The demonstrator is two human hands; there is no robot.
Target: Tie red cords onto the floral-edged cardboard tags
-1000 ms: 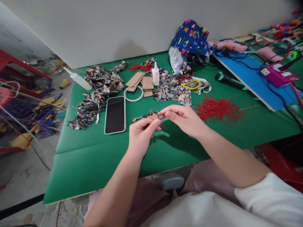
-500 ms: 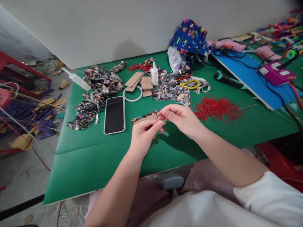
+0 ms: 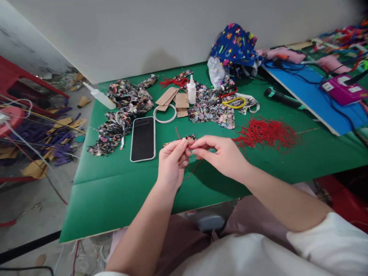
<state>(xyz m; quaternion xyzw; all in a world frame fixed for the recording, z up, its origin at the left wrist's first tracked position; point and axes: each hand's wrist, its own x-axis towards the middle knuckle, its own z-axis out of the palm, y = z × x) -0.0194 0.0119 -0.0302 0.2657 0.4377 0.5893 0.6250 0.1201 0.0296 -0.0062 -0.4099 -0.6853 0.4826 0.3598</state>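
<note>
My left hand (image 3: 171, 164) and my right hand (image 3: 220, 155) meet fingertip to fingertip above the green table (image 3: 115, 191). Both pinch a thin red cord (image 3: 193, 170) whose ends stick up and hang down between them. Just behind the fingers lies a small strip of flowered fabric over cardboard (image 3: 178, 141); my left fingertips touch or hold its edge, I cannot tell which. A heap of red cords (image 3: 267, 132) lies right of my right hand.
A phone (image 3: 143, 138) lies face up left of my hands. Behind are flowered fabric scraps (image 3: 120, 111), cardboard pieces (image 3: 172, 99), a white ring (image 3: 165, 114), a glue bottle (image 3: 191, 89), yellow-handled scissors (image 3: 234, 102), a blue patterned cloth (image 3: 234, 44) and a blue board (image 3: 310, 92) with tools.
Both hands have drawn slightly nearer to me and closer together. The red cord's upper end now sticks up left of the fingers. The view shifted a little.
</note>
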